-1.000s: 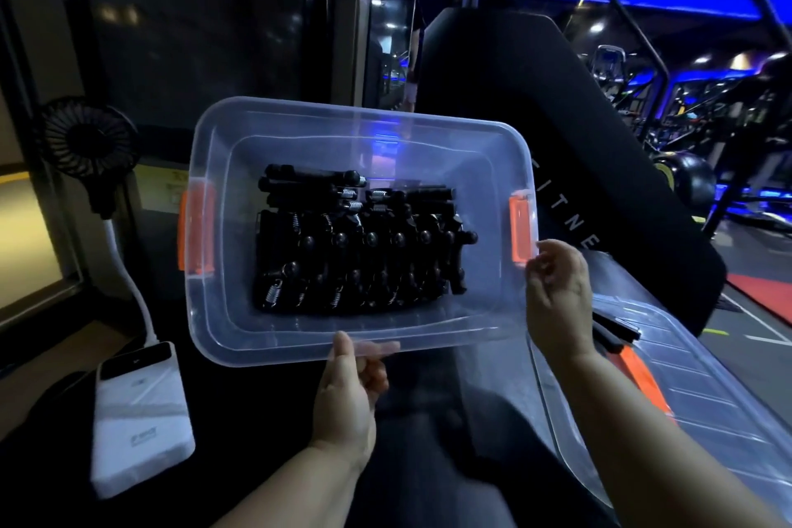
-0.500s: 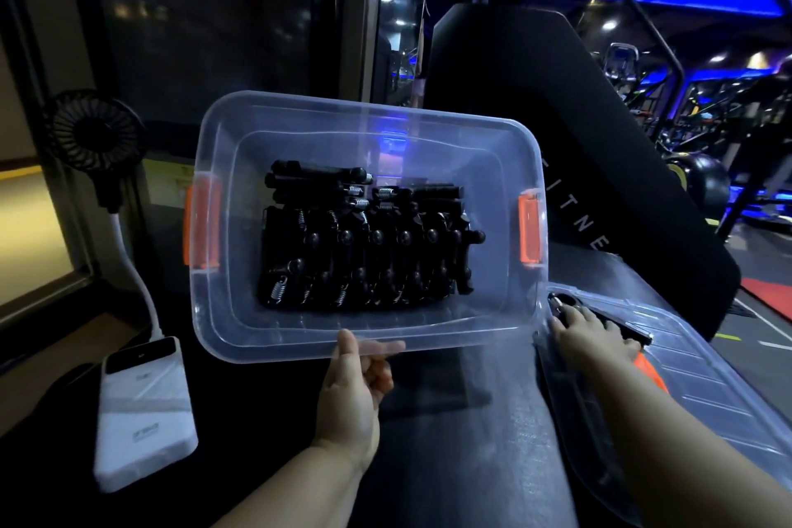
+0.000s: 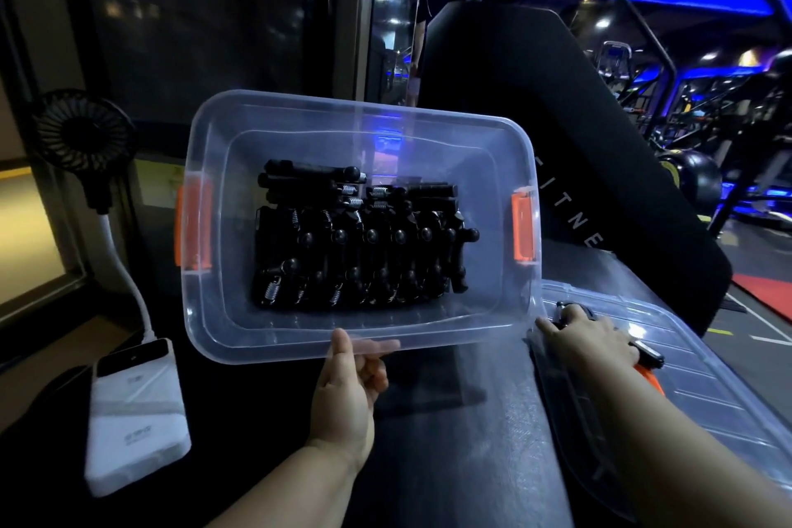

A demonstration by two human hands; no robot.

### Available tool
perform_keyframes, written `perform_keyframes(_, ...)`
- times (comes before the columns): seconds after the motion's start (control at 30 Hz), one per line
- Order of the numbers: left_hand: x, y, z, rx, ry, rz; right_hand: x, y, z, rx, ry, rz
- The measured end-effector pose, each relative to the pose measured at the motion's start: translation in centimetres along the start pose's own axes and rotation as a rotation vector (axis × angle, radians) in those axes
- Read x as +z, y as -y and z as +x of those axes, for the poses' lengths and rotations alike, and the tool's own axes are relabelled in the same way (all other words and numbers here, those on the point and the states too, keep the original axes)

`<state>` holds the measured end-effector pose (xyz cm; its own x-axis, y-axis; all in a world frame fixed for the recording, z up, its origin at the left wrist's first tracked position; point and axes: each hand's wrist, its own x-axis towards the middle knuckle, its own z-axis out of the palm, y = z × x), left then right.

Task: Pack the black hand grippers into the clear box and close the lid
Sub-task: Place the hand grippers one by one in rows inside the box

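Item: clear box (image 3: 214,313), lifted and tilted toward the camera. Rigid thin plastic, orange latches (image 3: 523,227) on both short ends, at 3 and 9 o'clock. Likely smooth and slippery, with some flex at the rim under load.

Contents: black hand grippers (image 3: 355,244), packed side by side in a dense block on the box floor, a few laid crosswise along the 12 o'clock edge. Steel springs visible. Judged heavy as a set and stiff singly; the block could slide toward the low wall if the tilt grows.

Left hand (image 3: 347,394): pinching the near rim at 6 o'clock, thumb on the inside, fingers beneath. A single-point hold on a loaded box; a firmer hold would be at the latch ends or under the base.

Lid (image 3: 707,377): clear, ribbed, lying flat on the dark surface (image 3: 484,442) at 4 o'clock from the box, just beside it. Light and flexible by the look; best lifted by a long edge.

Loose gripper (image 3: 649,356): lying on the lid, mostly hidden under the right hand (image 3: 591,339), whose fingers curl over it; whether they have closed on it cannot be told.

Lid not yet fitted.
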<state>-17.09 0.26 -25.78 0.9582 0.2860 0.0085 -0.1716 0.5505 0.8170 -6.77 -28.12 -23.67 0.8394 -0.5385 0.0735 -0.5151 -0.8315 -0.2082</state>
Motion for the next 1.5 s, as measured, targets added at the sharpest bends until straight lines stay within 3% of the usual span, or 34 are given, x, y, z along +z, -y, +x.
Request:
perform_keyframes(0.67,0.0,-0.2,-0.3,0.003,0.012,0.015,-1.0,-0.9,-1.3,-0.135,-0.026,0.023)
perform_keyframes(1.0,-0.2,0.0,-0.1,0.004,0.013,0.016,-4.1,0.7,-4.0,-0.134,-0.408,0.397)
perform_keyframes(1.17,-0.1,-0.2,-0.4,0.009,0.001,0.002,-7.7,3.2,-7.9,-0.322,-0.660,0.627)
perform_keyframes(1.3,-0.1,-0.3,-0.4,0.021,-0.005,0.001,-9.9,5.6,-10.7,-0.603,-0.859,0.656)
perform_keyframes(1.4,-0.2,-0.2,-0.3,0.018,-0.005,0.024,-10.5,7.6,-11.5,-0.790,-0.912,0.572)
perform_keyframes(1.5,-0.3,-0.2,-0.4,0.032,0.007,0.058,-10.5,9.5,-11.5,-0.922,-0.848,0.480)
